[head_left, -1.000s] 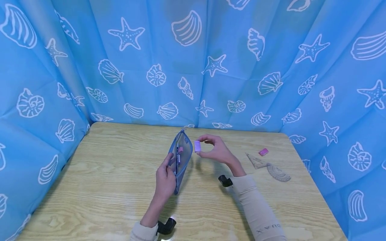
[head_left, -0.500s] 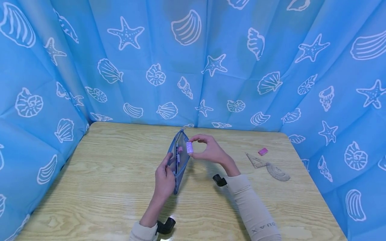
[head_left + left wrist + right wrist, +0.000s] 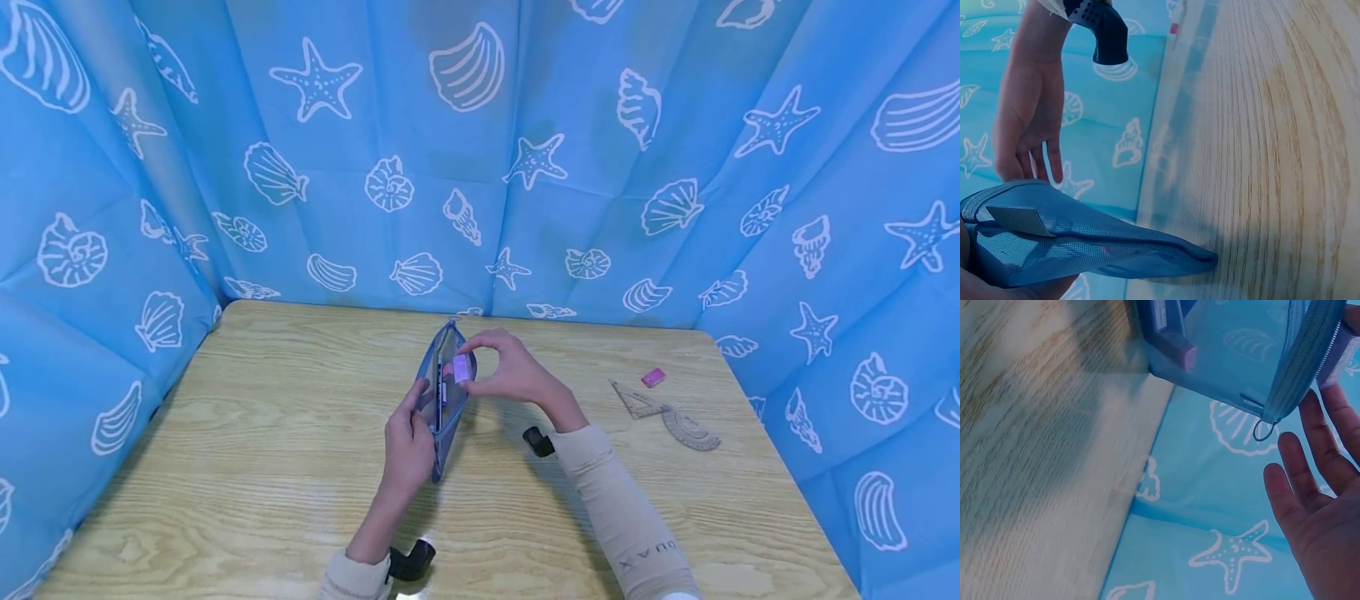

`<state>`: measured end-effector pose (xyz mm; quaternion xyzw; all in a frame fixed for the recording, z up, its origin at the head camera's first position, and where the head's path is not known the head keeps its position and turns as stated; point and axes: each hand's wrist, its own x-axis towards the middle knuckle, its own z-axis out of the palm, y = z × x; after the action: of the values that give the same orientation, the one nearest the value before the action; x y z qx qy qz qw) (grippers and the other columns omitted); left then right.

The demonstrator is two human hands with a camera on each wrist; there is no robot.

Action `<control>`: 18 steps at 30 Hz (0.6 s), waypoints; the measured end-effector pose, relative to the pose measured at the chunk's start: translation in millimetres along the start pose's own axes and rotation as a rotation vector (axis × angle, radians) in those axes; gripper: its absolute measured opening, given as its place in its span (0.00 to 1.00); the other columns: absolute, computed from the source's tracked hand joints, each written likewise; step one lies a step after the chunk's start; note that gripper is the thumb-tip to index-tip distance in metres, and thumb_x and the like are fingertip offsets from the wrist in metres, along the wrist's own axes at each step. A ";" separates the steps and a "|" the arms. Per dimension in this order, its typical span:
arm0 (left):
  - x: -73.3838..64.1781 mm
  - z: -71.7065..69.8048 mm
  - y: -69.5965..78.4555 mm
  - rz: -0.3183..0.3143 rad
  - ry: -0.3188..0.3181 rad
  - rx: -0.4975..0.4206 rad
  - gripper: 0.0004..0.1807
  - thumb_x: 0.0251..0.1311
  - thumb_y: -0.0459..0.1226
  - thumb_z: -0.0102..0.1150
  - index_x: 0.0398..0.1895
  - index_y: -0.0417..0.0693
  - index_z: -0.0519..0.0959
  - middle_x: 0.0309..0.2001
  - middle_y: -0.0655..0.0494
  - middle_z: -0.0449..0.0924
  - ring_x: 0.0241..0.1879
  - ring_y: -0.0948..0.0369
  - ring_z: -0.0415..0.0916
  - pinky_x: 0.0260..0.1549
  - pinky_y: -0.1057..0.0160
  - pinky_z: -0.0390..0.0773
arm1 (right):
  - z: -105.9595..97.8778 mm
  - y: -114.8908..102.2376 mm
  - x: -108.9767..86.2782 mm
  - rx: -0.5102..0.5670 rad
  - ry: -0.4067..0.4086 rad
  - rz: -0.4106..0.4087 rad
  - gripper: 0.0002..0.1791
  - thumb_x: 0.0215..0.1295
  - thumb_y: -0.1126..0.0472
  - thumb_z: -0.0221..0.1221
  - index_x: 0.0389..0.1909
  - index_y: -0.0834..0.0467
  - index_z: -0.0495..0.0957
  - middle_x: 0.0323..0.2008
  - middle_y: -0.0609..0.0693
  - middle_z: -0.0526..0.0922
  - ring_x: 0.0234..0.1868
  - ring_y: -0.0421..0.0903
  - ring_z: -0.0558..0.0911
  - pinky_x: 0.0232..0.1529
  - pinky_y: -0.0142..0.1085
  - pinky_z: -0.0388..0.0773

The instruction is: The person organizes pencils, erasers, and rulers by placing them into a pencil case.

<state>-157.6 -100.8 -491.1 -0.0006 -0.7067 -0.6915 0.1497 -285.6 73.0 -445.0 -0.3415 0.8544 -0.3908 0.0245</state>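
Note:
My left hand grips the near side of a blue mesh zip pouch, which stands with its mouth spread wide. Between the thumb and fingers of my right hand is a small purple block, shaped like an eraser. It overlaps the pouch mouth in the head view. From the right wrist, the purple block shows right beside the zipper edge, the lower fingers spread. A dark pen and a pink piece lie inside the pouch. In the left wrist view the pouch's mesh side tapers toward the table.
To the right on the wooden table lie a small pink block, a clear set square and a clear protractor. A blue curtain with white sea shells encloses the back and sides.
My right hand has moved left with the purple block, from beside the pouch to its mouth, and the block has turned slightly. My left hand and the pouch have stayed nearly still.

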 end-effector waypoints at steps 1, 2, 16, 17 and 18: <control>0.1 -0.1 0.1 0.001 0.000 0.001 0.28 0.71 0.22 0.31 0.73 0.26 0.61 0.65 0.23 0.70 0.61 0.33 0.73 0.63 0.43 0.73 | 0.2 0.2 1.1 -0.011 -0.002 -0.007 0.22 0.50 0.57 0.74 0.50 0.51 0.85 0.53 0.47 0.84 0.60 0.50 0.78 0.66 0.52 0.74; 0.3 -0.1 0.0 0.002 -0.001 0.001 0.28 0.71 0.22 0.31 0.73 0.26 0.61 0.65 0.23 0.70 0.62 0.33 0.73 0.63 0.43 0.73 | 0.5 0.8 2.2 -0.022 -0.004 -0.012 0.22 0.50 0.57 0.74 0.49 0.51 0.85 0.53 0.47 0.84 0.59 0.50 0.78 0.65 0.51 0.74; -0.3 1.3 -0.2 0.033 0.027 0.046 0.28 0.69 0.20 0.33 0.72 0.25 0.63 0.65 0.25 0.71 0.64 0.36 0.72 0.65 0.41 0.72 | -3.6 0.9 -2.4 0.021 0.032 -0.028 0.22 0.54 0.58 0.73 0.52 0.57 0.85 0.54 0.48 0.85 0.60 0.50 0.78 0.67 0.53 0.72; -0.3 1.2 -0.2 0.030 0.031 0.050 0.28 0.69 0.21 0.33 0.72 0.26 0.63 0.65 0.26 0.71 0.64 0.37 0.72 0.65 0.41 0.73 | -4.0 1.9 -3.9 0.025 0.047 -0.022 0.22 0.55 0.58 0.73 0.52 0.56 0.85 0.53 0.47 0.85 0.60 0.49 0.78 0.67 0.53 0.72; -0.4 1.1 -0.7 0.033 0.032 0.052 0.28 0.69 0.21 0.33 0.72 0.26 0.63 0.64 0.25 0.71 0.64 0.36 0.73 0.64 0.41 0.73 | -4.5 3.0 -5.6 0.030 0.063 -0.015 0.21 0.56 0.59 0.73 0.52 0.56 0.85 0.53 0.46 0.85 0.60 0.49 0.78 0.67 0.53 0.72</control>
<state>-157.6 -99.7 -491.8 0.0027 -0.7218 -0.6704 0.1721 -284.4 80.7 -445.2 -0.3350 0.8461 -0.4145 -0.0002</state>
